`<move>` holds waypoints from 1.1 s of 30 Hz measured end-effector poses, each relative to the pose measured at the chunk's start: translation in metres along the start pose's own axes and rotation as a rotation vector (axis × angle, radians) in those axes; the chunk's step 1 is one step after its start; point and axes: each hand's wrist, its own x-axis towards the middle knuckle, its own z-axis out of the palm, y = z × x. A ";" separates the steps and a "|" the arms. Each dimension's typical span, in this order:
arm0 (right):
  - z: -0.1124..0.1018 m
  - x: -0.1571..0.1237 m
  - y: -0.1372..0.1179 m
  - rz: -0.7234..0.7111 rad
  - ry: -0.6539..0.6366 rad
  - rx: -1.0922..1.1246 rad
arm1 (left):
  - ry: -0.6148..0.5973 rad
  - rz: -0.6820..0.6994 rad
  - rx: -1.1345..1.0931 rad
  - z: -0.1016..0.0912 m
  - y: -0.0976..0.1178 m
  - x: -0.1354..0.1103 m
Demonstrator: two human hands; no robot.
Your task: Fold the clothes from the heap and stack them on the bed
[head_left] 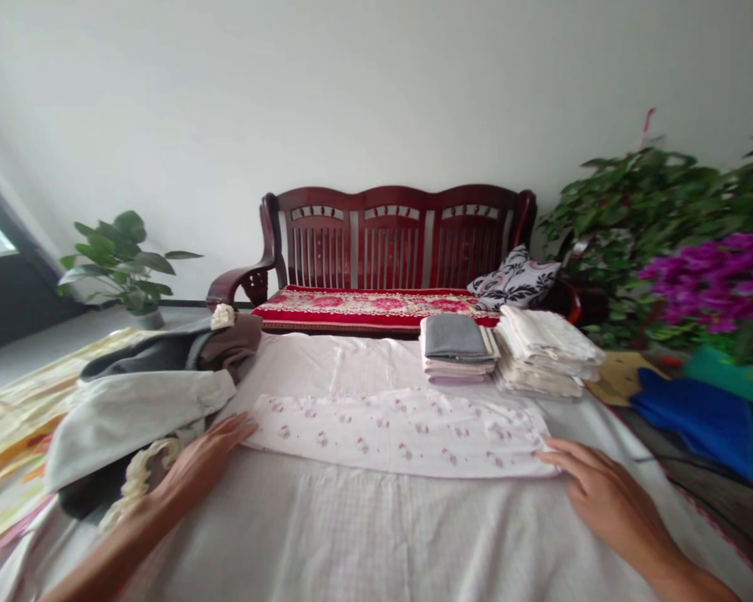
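Observation:
A white garment with a small reddish-grey print, folded lengthwise into a long strip like a trouser leg, lies across the cloth-covered surface in front of me. At its left end rests my left hand, fingers stretched out flat and touching the fabric. My right hand is at the opposite end, its extended fingertips on the edge and the thumb slightly apart. Neither hand lifts the garment. Beyond its right half stand a stack of folded clothes with a grey piece on top and a stack of white folded clothes.
Loose grey, white and dark clothes lie in a heap beside my left arm. A pale cloth covers the surface. Behind it is a red wooden bench with a patterned cushion. Purple flowers and blue fabric are at right.

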 end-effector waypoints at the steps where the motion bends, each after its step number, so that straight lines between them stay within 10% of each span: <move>1: -0.002 0.003 0.001 0.000 0.018 -0.009 | 0.007 -0.027 0.026 -0.001 0.004 0.002; 14: 0.026 0.087 -0.015 0.052 -0.077 -0.132 | 0.037 0.006 0.104 0.021 0.032 0.083; 25: 0.029 0.103 -0.036 -0.078 -0.210 -0.241 | -0.048 0.070 0.222 0.018 0.046 0.092; 33: 0.038 0.108 -0.029 0.116 -0.215 -0.285 | -0.092 -0.162 0.201 0.017 0.051 0.095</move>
